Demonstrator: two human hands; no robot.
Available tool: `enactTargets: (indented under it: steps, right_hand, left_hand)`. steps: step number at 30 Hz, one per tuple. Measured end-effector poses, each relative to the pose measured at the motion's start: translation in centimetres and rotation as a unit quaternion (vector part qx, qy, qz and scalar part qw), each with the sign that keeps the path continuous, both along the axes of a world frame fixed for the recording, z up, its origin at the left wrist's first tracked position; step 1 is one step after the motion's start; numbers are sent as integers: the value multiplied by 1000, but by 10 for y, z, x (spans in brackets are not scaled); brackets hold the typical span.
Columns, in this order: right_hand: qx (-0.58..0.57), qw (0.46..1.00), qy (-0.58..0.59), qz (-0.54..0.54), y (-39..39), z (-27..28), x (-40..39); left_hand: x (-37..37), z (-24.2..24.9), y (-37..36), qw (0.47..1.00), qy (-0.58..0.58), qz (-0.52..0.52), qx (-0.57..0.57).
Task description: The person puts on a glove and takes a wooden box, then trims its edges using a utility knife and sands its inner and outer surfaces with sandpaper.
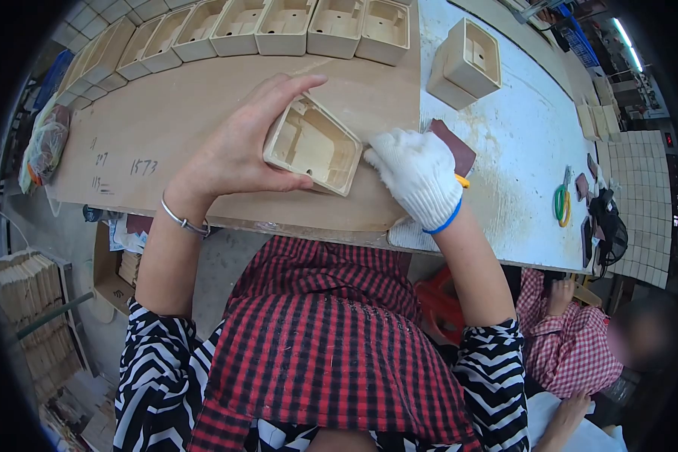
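My left hand (241, 139), bare and with a bangle at the wrist, grips a small pale wooden box (313, 147) between thumb and fingers. The box is tilted with its open top toward me, showing a recess and a small hole inside. Close to its right side is my right hand (416, 169) in a white knitted glove, the fingers curled closed. What they hold, if anything, is hidden. A yellow end of something (463, 181) shows beside the glove's wrist. Partly behind the glove lies a dark red piece of sandpaper (455, 147).
Several similar boxes (281, 30) line the table's far edge. More boxes stand stacked (465, 64) at the right back. Scissors (563, 200) and a dark strapped item (609, 230) lie at the right. A co-worker in a checked sleeve (576, 346) sits at lower right.
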State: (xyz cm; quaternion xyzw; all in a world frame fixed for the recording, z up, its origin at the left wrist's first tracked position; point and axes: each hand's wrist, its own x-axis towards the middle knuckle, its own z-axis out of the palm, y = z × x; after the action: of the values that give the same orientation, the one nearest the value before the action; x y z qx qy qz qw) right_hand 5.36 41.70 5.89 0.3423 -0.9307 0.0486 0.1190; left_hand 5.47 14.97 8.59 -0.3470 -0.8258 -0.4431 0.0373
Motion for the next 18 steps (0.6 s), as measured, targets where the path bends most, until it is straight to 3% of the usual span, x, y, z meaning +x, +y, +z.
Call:
enactTargets:
  steps: [9,18]
  right_hand:
    - [-30,999,17,7,0,-2,5]
    - [14,1000,-3,3,-5,3,18]
  left_hand:
    - [-1,-1,0,1000,-9,3,2]
    - [0,0,0,1000,-6,4,3]
